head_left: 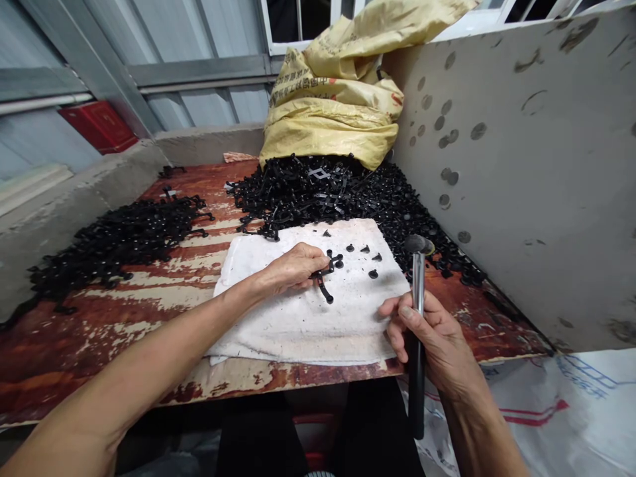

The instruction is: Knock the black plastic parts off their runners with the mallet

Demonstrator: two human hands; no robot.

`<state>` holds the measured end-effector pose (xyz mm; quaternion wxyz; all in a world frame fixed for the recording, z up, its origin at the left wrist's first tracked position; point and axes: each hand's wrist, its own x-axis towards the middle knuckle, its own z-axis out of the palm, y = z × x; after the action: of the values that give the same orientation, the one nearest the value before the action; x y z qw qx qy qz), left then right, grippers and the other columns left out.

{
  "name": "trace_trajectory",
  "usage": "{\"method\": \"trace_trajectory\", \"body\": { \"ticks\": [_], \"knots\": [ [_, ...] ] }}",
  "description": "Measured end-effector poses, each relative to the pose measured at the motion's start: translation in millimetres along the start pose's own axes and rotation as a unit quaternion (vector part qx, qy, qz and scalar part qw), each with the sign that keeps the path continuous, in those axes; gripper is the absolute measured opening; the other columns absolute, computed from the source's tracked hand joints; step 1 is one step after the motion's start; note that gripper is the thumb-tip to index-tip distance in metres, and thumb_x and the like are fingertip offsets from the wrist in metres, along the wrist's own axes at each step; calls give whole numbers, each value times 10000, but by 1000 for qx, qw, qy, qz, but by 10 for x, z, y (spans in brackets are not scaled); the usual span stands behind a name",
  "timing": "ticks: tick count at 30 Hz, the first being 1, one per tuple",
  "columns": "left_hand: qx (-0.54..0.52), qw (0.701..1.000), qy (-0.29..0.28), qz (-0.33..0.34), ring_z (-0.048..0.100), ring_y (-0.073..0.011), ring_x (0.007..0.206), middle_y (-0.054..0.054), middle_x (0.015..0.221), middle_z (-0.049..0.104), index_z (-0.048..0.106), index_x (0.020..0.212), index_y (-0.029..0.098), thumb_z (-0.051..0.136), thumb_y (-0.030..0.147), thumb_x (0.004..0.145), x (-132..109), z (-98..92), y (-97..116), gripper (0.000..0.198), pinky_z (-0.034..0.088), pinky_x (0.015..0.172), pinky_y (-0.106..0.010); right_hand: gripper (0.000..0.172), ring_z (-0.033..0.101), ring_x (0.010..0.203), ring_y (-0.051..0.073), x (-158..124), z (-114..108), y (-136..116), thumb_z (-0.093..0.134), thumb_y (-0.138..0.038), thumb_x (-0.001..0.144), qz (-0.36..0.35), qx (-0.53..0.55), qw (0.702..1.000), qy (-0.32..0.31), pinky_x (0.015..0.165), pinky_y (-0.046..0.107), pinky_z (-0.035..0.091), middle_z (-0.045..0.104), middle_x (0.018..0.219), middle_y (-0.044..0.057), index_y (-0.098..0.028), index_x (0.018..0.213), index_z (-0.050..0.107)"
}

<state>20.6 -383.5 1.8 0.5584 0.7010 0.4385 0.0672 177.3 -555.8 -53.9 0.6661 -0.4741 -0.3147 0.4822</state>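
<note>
My left hand [298,265] is closed around a black jointed bracket [325,289] with rounded ends, holding it over a folded white cloth [278,331]. One curved arm of the bracket points down toward the cloth, and its other end is covered by my fingers. Several small black caps with stems [373,273] lie on the cloth to the right of that hand. At the cloth's right edge, my right hand [427,324] grips a hammer [418,285] upright. Its head is dark, its shaft shiny metal and its handle black.
Behind the cloth, a large heap of black parts [318,192] spills from a yellow woven sack [332,126]. Another pile of black brackets [124,238] lies at left on the worn red-brown board [189,271]. A grey panel [521,165] walls off the right side.
</note>
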Motion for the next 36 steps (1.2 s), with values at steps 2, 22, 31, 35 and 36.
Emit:
{"method": "trace_trajectory", "body": {
  "ticks": [2, 22, 31, 35, 36],
  "knots": [
    [4, 1000, 1, 0, 348, -26, 281, 52, 442, 481, 505, 621, 157, 458, 138, 913, -1, 2, 3, 297, 172, 297, -170, 333, 512, 386, 43, -2, 4, -4, 761, -430, 767, 0, -3, 1000, 1, 336, 156, 416, 691, 804, -7, -198, 760, 522],
    [-2, 1000, -2, 12, 352, -23, 286, 44, 453, 496, 503, 611, 156, 467, 145, 911, 6, 0, -16, 302, 183, 304, -168, 314, 506, 384, 50, -16, 0, -14, 741, -421, 786, 14, -8, 1000, 1, 332, 176, 419, 683, 812, -2, -201, 757, 520],
    [5, 1000, 7, 0, 330, -21, 285, 46, 427, 480, 487, 588, 155, 466, 128, 913, -24, 36, 42, 327, 181, 306, -169, 318, 501, 381, 53, -19, -6, -14, 736, -431, 784, 13, -16, 1000, 9, 328, 179, 415, 687, 811, 6, -206, 771, 512],
    [23, 1000, 17, 1, 322, -28, 282, 52, 395, 446, 465, 559, 162, 463, 106, 891, 9, 40, 66, 336, 172, 314, -176, 354, 510, 370, 67, -7, 8, -24, 737, -467, 769, 19, -18, 1000, 0, 327, 186, 423, 692, 767, -9, -222, 793, 483],
    [26, 1000, 17, 4, 327, -31, 285, 46, 406, 463, 468, 557, 162, 466, 110, 882, 27, 32, 60, 330, 175, 316, -180, 370, 505, 357, 72, -3, 11, -30, 733, -490, 764, 24, -24, 999, -6, 318, 184, 412, 686, 730, -18, -230, 814, 474]
  ]
}}
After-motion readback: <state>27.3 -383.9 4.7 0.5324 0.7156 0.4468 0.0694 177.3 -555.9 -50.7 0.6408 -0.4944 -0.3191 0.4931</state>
